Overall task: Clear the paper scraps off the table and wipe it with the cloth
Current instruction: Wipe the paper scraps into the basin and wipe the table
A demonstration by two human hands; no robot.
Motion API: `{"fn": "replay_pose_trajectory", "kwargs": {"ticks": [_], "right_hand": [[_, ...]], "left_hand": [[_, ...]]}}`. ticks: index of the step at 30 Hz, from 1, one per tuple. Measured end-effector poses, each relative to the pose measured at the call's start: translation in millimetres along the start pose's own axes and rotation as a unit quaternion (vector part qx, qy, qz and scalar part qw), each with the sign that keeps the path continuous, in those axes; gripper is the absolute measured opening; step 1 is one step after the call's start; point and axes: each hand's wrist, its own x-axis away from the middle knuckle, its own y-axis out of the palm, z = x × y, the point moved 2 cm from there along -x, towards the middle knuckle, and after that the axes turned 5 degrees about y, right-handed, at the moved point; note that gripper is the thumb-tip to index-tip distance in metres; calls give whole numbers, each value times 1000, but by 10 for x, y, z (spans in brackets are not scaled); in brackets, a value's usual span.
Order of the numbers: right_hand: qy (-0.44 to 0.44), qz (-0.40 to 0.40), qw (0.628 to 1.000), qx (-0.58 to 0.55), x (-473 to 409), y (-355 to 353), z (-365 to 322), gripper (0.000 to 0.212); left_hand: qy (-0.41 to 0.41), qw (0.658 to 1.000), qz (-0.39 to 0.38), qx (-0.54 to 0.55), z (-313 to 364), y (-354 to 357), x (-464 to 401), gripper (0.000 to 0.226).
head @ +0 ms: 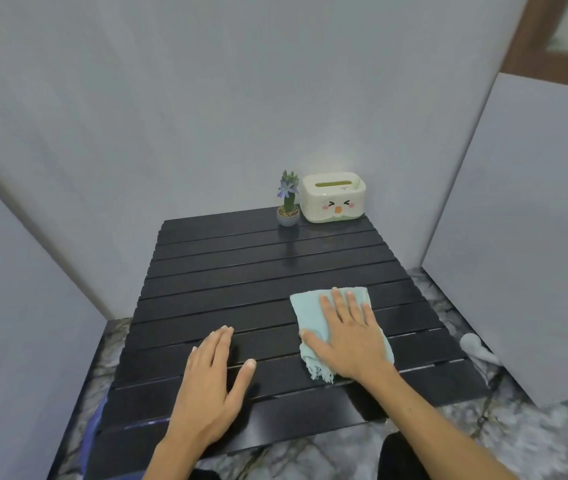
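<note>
Two hands are down on the dark slatted table [241, 268], and each has its own job. The right hand [348, 337] lies flat with fingers spread on the pale blue-green cloth [310, 315], pressing it against the slats rather than gripping it; nothing is clenched, the palm simply pins the cloth so it can be pushed along. The cloth is folded into a pad, and its frayed end pokes out just under the heel of that hand, toward the person. The left hand [211, 379] rests open and empty on the slats beside it, well to the left of the cloth, thumb out; I take it as a brace, steadying the light table while the other hand wipes.

No paper scraps show anywhere on the table, so I judge the clearing is done and this is the wiping stage. The stretch beyond the right hand's fingertips looks bare and a little glossy.

Far ahead of the right hand, against the wall, stand a small potted plant [288, 202] with a purple flower and, just beside it, a cream tissue box [333, 197], tucked in the corner out of the wiping path. The box carries a cartoon face with squinting eyes, pink cheeks and an orange beak. A tiny mark sits near its slot, too small to read; no other writing is visible.
</note>
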Motion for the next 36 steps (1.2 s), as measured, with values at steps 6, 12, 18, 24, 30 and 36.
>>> {"fn": "replay_pose_trajectory", "kwargs": {"ticks": [6, 12, 18, 24, 30, 36], "right_hand": [[-8, -11, 1000, -14, -112, 65, -292, 85], [-103, -12, 995, -12, 166, 21, -208, 98], [-91, 9, 996, -16, 249, -5, 59, 102], [-61, 18, 998, 2, 269, -55, 406, 100], [-43, 17, 999, 8, 220, -108, 737, 91], [-25, 13, 1000, 10, 158, -166, 1005, 88]], "left_hand": [[-7, 1000, -4, 4, 47, 62, -45, 81], [-2, 1000, -5, 6, 124, 150, -146, 80], [15, 1000, -3, 3, 236, 186, -156, 77], [33, 999, -23, -7, 368, 309, -130, 79], [39, 999, -22, -7, 499, 395, -154, 79], [44, 998, -33, -12, 561, 443, -166, 80]]}}
